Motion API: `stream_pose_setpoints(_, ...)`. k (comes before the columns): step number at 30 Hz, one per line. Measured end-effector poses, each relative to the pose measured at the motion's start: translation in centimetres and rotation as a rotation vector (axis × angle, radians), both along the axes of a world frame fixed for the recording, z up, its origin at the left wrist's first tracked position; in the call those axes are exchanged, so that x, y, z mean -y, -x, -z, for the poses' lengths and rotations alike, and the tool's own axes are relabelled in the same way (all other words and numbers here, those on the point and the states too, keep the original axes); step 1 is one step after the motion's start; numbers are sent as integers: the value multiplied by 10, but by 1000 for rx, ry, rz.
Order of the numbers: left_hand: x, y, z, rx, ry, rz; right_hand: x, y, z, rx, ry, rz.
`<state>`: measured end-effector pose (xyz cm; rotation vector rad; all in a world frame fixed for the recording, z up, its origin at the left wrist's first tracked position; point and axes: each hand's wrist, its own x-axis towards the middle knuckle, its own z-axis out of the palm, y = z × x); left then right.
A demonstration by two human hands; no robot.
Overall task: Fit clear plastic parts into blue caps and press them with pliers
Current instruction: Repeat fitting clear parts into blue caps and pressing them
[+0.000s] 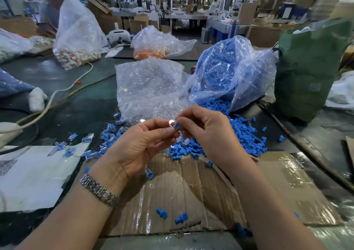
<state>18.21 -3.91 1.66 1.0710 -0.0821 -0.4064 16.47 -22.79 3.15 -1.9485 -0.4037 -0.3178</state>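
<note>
Blue cap (176, 124) sits at the centre of the view, raised above the table (92, 88) and pinched in the fingertips of the right hand (206, 130). The left hand (142, 144) meets it from 9 o'clock, thumb and forefinger closed on a clear plastic part (171, 129) whose outline is hard to make out. Both grips are tight fingertip pinches, which appears to leave the mating ends exposed for alignment. Holding the pair up close likely aids seating by eye.

Loose blue caps (247, 134) spill from a bag (229, 67) at 1 o'clock, within reach of the right hand. The clear-parts bag (149, 85) lies at 12 o'clock. Fitted pieces (107, 140) collect at 9 o'clock, beside the left hand. Cardboard (191, 192) at 6 o'clock serves as the work surface. No pliers are visible.
</note>
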Motion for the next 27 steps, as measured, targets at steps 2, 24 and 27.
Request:
stream_pose_setpoints(2, 0, 0, -1, -3, 4, -18, 0, 0, 0, 9, 34, -19)
stream_pose_setpoints(24, 3, 4, -5, 71, -79, -82, 22, -3, -5, -145, 479, 278)
stream_pose_setpoints(27, 2, 3, -5, 63, -55, -104, 34, -3, -3, -449, 845, 348)
